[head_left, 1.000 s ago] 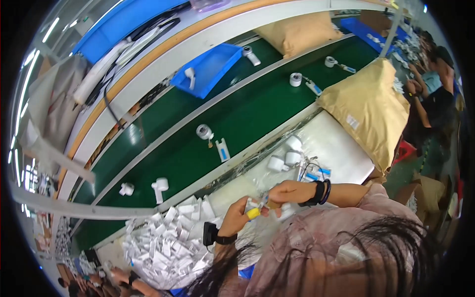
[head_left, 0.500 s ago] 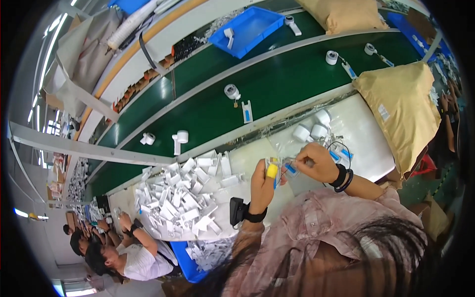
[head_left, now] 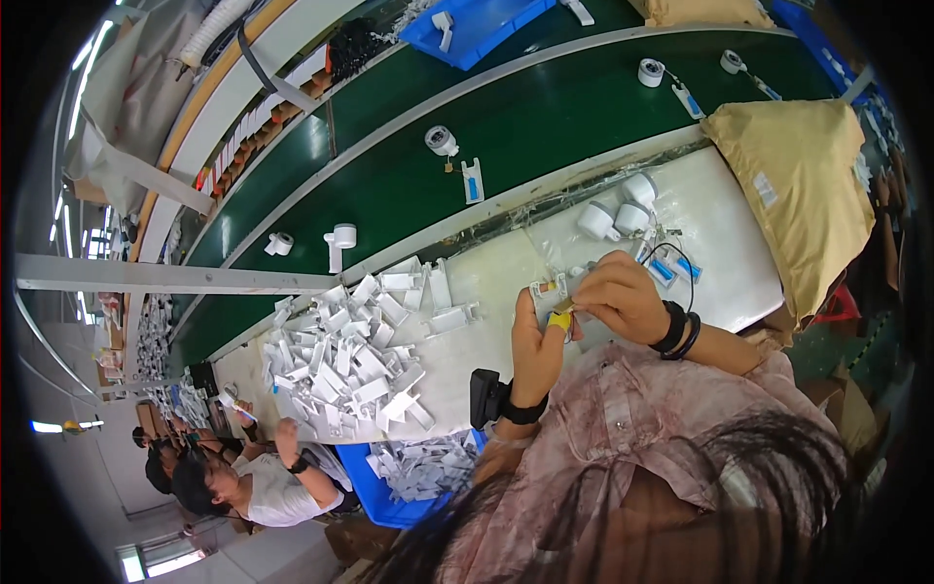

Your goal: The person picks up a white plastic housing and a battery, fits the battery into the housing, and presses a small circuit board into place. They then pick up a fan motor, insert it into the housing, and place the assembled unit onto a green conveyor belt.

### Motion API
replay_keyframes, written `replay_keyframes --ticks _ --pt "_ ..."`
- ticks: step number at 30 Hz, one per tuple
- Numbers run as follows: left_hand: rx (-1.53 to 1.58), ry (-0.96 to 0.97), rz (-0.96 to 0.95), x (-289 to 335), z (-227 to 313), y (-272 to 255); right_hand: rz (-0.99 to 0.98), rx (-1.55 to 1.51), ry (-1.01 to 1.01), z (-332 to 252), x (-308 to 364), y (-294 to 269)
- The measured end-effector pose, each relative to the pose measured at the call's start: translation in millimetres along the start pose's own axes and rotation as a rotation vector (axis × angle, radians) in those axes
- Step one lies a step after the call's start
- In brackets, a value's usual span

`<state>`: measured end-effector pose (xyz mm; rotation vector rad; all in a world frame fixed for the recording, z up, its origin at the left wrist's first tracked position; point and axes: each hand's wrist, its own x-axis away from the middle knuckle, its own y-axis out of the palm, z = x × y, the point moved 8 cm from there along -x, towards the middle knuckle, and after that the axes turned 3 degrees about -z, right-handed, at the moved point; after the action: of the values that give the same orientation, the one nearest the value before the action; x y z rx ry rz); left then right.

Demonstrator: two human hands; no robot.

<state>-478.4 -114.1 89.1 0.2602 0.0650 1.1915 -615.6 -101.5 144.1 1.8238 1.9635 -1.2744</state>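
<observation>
My left hand (head_left: 535,352) is closed around a small white plastic housing (head_left: 547,287), whose end sticks out above the fingers. A yellow patch (head_left: 560,320) shows at that hand's fingertips; whether it is a wrap or part of the piece, I cannot tell. My right hand (head_left: 623,300) meets the left, fingers pinched together at the piece; what they grip is hidden. Just beyond the right hand lie several round white heads (head_left: 637,188) wired to handle parts with blue pieces (head_left: 664,272). A heap of white plastic shells (head_left: 355,360) covers the table to the left.
Across the far side runs a green conveyor belt (head_left: 545,127) carrying spaced-out white units (head_left: 441,141). A blue tray (head_left: 477,34) sits at the back. On the right is a brown paper sack (head_left: 793,195). A blue bin (head_left: 389,501) of shells stands near left, with co-workers (head_left: 282,482) beyond.
Both hands have drawn closer together; the right fingers now reach over the piece. The left hand has turned and shifted slightly right. The view has tilted; a co-worker's arm at left has moved.
</observation>
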Motion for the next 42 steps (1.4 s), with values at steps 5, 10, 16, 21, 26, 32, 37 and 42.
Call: replay_keyframes --ticks 5,10,16,21,26,32,37,42 --pt "-0.010 0.004 -0.022 2 3 4 0.032 -0.022 0.011 2 3 0" --pt "-0.117 -0.021 -0.038 4 6 7 0.032 -0.008 -0.029 -2 0 -2" --pt "-0.221 -0.034 -0.043 7 14 10 0.045 -0.014 -0.022 -2 0 -3" --pt "-0.239 -0.019 -0.031 6 13 10 0.044 -0.029 -0.010 1 0 -1" --pt "-0.108 0.019 -0.010 8 8 7 0.034 -0.018 0.006 1 0 2" --pt "-0.077 0.060 -0.018 10 5 11 -0.015 -0.023 -0.001 0 -2 2" --pt "-0.108 0.032 0.025 12 -4 5 -0.035 -0.037 -0.010 2 -1 6" --pt "-0.172 0.057 0.037 10 0 4 -0.035 -0.026 0.000 3 -2 7"
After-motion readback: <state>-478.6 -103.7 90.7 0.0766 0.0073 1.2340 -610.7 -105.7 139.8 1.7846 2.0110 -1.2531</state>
